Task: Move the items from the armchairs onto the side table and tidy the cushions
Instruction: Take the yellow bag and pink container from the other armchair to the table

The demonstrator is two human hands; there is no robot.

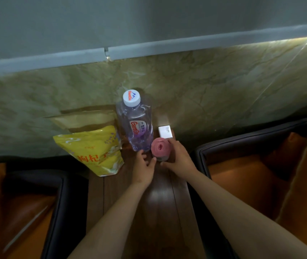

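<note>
A narrow dark wooden side table (160, 202) runs between two orange armchairs. On its far end stand a yellow snack bag (92, 150), a clear water bottle (135, 124) with a white cap, and a small white charger block (165, 132). A small bottle with a pink lid (160, 148) stands upright in front of the charger. My right hand (178, 159) wraps around its right side. My left hand (144, 169) rests next to it with fingers apart, fingertips touching its base.
The left armchair (23, 208) and the right armchair (251, 174) have dark rims and orange seats. An orange cushion (305, 174) leans at the far right. A marbled wall panel (205, 86) rises right behind the table.
</note>
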